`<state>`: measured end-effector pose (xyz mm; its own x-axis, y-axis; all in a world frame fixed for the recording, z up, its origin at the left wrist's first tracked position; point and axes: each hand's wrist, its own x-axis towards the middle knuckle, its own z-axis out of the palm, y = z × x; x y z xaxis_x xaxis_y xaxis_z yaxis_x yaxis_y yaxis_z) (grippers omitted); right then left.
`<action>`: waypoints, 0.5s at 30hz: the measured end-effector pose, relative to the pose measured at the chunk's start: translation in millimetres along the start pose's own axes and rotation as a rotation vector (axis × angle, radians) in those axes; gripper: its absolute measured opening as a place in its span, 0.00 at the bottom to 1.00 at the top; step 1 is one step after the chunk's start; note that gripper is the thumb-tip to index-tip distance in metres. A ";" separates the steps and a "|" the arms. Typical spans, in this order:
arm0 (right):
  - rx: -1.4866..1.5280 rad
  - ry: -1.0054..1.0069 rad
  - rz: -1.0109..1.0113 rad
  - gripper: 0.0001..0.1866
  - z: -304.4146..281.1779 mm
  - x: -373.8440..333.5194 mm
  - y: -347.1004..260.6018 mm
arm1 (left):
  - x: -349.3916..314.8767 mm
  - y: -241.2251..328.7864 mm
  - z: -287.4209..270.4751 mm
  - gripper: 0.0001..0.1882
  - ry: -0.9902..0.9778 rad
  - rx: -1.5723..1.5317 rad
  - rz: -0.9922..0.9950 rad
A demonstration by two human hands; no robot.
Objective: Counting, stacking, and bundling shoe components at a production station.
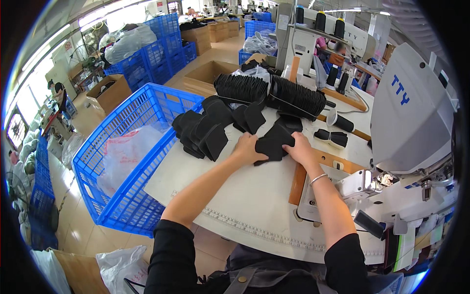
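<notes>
Between my two hands is a flat black fabric piece (272, 142), held over the white sewing table (230, 196). My left hand (247, 150) grips its left edge, thumb on top. At the opposite edge, my right hand (299, 148) pinches the piece, a silver bangle on that wrist. Left of my hands lie overlapping piles of similar black pieces (203, 128). Behind them stand two long tied rows of black pieces (296, 96), packed on edge. Some further black pieces lie just beyond the one in my hands.
A grey-and-white sewing machine (411, 110) rises at the right, its metal parts (355, 185) near my right forearm. A blue plastic crate (142, 188) with a plastic bag adjoins the table's left edge. Black thread cones (342, 122) lie beyond my right hand. An open cardboard box (203, 77) stands behind.
</notes>
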<state>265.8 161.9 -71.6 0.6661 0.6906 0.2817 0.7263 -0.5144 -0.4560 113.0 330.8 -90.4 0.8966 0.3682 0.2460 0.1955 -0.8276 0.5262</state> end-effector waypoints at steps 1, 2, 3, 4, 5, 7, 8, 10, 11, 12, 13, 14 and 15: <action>0.001 0.006 -0.006 0.26 -1.0 -0.1 0.1 | -6.8 2.2 2.0 0.36 0.056 -0.056 0.015; 0.025 0.021 -0.007 0.24 0.4 -3.1 4.2 | -16.8 7.2 3.7 0.31 0.096 -0.148 -0.021; 0.050 0.035 -0.009 0.22 1.3 -3.5 8.1 | -24.6 9.2 1.6 0.31 0.096 -0.145 -0.021; 0.057 0.032 -0.017 0.22 -0.7 -3.1 7.1 | -37.8 11.9 -7.7 0.30 0.072 -0.270 -0.092; 0.078 0.047 -0.027 0.20 -1.2 -2.4 5.0 | -50.1 15.7 -20.0 0.28 0.048 -0.396 -0.169; 0.108 0.052 -0.049 0.17 -3.4 -3.1 -2.9 | -74.7 17.5 -35.1 0.24 0.012 -0.425 -0.278; 0.221 0.119 -0.064 0.15 -5.6 -3.1 -6.7 | -87.4 12.9 -33.2 0.22 0.083 -0.597 -0.315; 0.366 0.260 -0.140 0.13 -12.4 -8.1 -17.2 | -102.1 18.7 -41.1 0.17 0.159 -0.710 -0.416; 0.377 0.247 -0.143 0.13 -17.0 -11.2 -25.0 | -108.7 14.5 -42.4 0.17 0.166 -0.704 -0.431; 0.560 0.210 -0.106 0.14 -21.8 -13.8 -31.8 | -115.0 9.8 -43.1 0.19 0.200 -0.718 -0.473; 0.739 0.174 -0.063 0.15 -28.3 -18.1 -37.6 | -120.8 7.1 -42.9 0.20 0.231 -0.735 -0.512; 0.921 0.086 -0.108 0.24 -35.8 -24.4 -46.8 | -125.7 7.2 -41.6 0.20 0.234 -0.732 -0.525; 0.926 0.073 -0.106 0.24 -43.9 -34.1 -60.6 | -129.5 10.1 -39.1 0.23 0.337 -0.826 -0.428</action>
<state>206.5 147.3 -16.5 0.6362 0.6607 0.3983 0.3798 0.1812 -0.9071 -16.6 291.4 -85.1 0.6303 0.7745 0.0540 0.0228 -0.0881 0.9959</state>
